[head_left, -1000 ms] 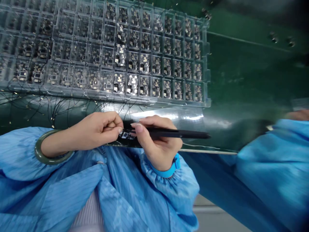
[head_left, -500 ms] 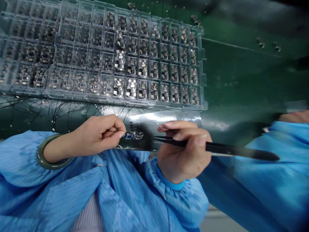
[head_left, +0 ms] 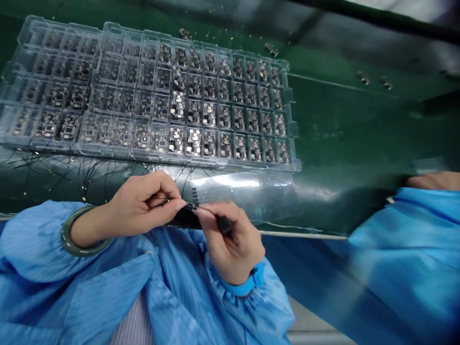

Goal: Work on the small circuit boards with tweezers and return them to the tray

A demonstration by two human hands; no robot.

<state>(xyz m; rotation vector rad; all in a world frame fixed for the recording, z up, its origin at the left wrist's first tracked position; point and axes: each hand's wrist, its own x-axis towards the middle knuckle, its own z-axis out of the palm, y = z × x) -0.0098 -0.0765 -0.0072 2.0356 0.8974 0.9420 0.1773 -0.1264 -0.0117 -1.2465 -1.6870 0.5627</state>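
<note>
My left hand [head_left: 145, 201] is closed, thumb and forefinger pinching one end of a small circuit board [head_left: 190, 206] held edge-on above the table's front edge. At the board's other end, the thumb and forefinger of my right hand [head_left: 235, 239] meet it. Tucked in that same hand are the black tweezers [head_left: 225, 224]; only a dark end shows and their tips are hidden. A thin dark wire appears to run by my left fingers. Just behind the hands lies a clear plastic sheet [head_left: 244, 187] with a strip of small black squares [head_left: 195, 196] at its left.
Clear compartment trays [head_left: 294, 165] full of circuit boards stand behind my hands. Thin black wires [head_left: 86, 177] stick out along their front. Small metal parts [head_left: 362, 77] lie on the green table [head_left: 341, 129]. Another person's blue sleeve [head_left: 413, 230] is at the right.
My right hand has moved left to the board, its fingers now on the end that was free. The tweezers have turned from pointing left at the board to lying mostly hidden in that hand.
</note>
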